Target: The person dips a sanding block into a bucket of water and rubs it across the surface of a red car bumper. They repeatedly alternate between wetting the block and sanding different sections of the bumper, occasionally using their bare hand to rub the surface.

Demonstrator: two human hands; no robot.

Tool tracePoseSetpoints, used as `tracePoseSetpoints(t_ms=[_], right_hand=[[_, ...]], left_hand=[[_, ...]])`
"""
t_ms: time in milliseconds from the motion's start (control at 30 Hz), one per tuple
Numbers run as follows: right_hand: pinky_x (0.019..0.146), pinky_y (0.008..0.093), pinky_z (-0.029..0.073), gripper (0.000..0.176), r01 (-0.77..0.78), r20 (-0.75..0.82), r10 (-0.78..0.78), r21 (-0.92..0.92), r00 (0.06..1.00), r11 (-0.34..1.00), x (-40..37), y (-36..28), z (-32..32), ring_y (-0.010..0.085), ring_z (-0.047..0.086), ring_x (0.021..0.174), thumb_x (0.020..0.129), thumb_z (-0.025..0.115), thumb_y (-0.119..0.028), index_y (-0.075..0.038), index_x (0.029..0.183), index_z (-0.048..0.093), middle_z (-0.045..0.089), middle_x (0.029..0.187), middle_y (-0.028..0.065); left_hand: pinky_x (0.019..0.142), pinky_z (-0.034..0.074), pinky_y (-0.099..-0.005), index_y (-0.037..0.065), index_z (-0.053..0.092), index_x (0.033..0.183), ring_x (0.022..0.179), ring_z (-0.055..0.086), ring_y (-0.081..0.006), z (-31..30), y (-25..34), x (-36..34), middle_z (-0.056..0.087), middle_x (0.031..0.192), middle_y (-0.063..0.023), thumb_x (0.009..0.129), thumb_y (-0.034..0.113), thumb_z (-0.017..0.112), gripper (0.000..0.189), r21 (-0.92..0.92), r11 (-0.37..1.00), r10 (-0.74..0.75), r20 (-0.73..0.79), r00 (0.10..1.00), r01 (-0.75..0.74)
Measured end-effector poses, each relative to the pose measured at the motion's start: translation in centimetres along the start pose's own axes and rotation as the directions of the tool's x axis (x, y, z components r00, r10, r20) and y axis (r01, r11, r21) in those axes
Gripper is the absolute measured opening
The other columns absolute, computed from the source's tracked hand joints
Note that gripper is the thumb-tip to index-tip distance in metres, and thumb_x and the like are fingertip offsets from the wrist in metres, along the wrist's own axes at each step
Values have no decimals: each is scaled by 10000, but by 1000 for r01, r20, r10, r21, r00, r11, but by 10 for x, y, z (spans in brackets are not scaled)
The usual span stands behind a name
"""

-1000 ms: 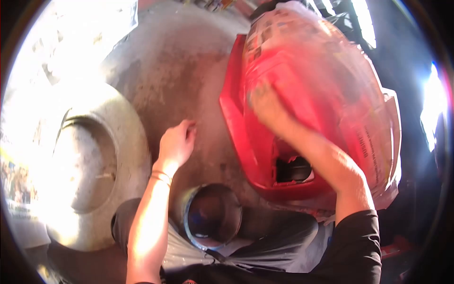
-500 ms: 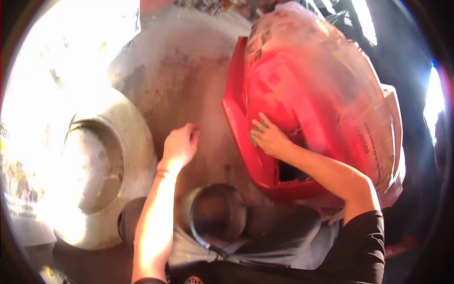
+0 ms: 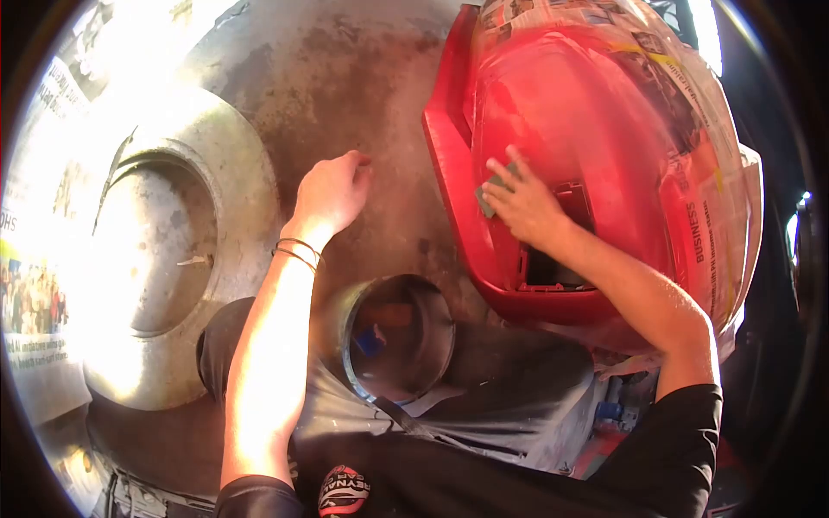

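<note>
A red car bumper [image 3: 587,112] lies at the right, partly covered with newspaper. My right hand [image 3: 527,203] rests on its edge beside a rectangular opening [image 3: 574,203]. Under the fingers, pressed against the red surface, is a thin green pad [image 3: 494,194]; part of it is hidden by the hand. My left hand [image 3: 332,192] hovers over the grey floor to the left of the bumper, fingers loosely curled in, with nothing visible in them. Dark bands [image 3: 298,252] circle the left wrist.
A pale, dusty tyre-shaped ring [image 3: 246,164] lies at the left, near newspaper [image 3: 39,302] in bright glare. A round black bucket [image 3: 451,324] stands between my legs, with a blue item [image 3: 371,339] inside. Stained floor [image 3: 371,78] extends ahead.
The view has shifted, so the bumper, bucket and ring appear higher. My right hand still presses the green pad to the bumper's edge. The left hand stays in the air, curled.
</note>
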State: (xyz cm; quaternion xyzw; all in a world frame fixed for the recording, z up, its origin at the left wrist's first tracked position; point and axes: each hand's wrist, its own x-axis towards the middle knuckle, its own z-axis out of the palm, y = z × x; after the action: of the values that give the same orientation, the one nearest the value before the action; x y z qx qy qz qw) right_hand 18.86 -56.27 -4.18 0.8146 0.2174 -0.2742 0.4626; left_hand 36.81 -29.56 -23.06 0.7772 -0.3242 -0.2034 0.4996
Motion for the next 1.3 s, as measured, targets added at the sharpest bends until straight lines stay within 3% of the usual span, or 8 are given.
tracePoseSetpoints(t_ms=[133,233,500,667,833,1000,1167,1300], right_hand=[[1339,744,105,369,-318,46,317,246,947,916,39,89,-40,330,377,1635,1028,572,-244,-212,1348,754,711,1398,-33],[1346,727,109,413,-433,-30,434,21,900,901,73,113,-29,347,376,1631,1023,581,-257,-160,1398,726,691,1455,7],[1361,679,126,523,-327,74,322,63,944,943,-15,-67,-18,402,367,1623,1071,513,-270,-60,1534,632,632,1569,103],[1160,574,465,305,-248,119,434,935,893,253,-41,-106,-85,420,651,1311,1057,550,-110,-50,1321,691,739,1289,187],[886,499,574,221,-82,94,461,996,882,-45,-58,-121,-130,466,725,1072,1039,607,-29,-34,1248,678,733,1095,239],[943,454,574,321,117,66,640,964,765,-238,-64,-150,-91,413,750,1074,1049,652,-42,-41,1368,612,750,1143,206],[1044,454,577,480,75,263,675,901,689,-428,-81,-207,-42,404,739,1194,1059,685,-149,-48,1497,520,722,1341,182],[1103,497,542,518,-215,267,637,963,723,-161,-92,-219,-12,389,685,1296,1056,707,-268,-88,1520,566,696,1415,181]], left_hand=[[951,603,-448,47,747,1298,1066,786,-367,5,0,-4,819,1119,-194,1060,244,661,320,11,1000,9,7,1000,-9],[950,604,-451,48,747,1298,1064,786,-370,2,2,-8,819,1117,-196,1059,250,664,325,29,1000,4,28,1000,-5],[956,607,-452,47,754,1292,1044,791,-371,-2,2,-19,822,1101,-188,1027,289,708,361,98,995,21,121,992,-33],[1156,515,-395,34,573,1568,1365,672,-308,12,39,-46,711,1438,-208,892,362,893,816,-334,935,277,483,830,-118],[1295,361,-396,27,283,1746,1558,458,-241,45,71,-64,492,1688,-162,967,327,886,1030,-709,646,542,687,484,282],[1283,364,-387,41,268,1748,1528,478,-222,88,85,-96,511,1656,-139,1079,310,757,872,-785,595,534,548,644,175],[1091,550,-450,148,404,1708,1252,722,-335,84,71,-116,714,1400,-225,1077,159,599,661,-320,946,295,768,569,-58],[1052,582,-525,137,628,1544,1200,733,-441,122,29,-148,748,1281,-290,976,90,604,570,218,908,3,851,525,-358]])
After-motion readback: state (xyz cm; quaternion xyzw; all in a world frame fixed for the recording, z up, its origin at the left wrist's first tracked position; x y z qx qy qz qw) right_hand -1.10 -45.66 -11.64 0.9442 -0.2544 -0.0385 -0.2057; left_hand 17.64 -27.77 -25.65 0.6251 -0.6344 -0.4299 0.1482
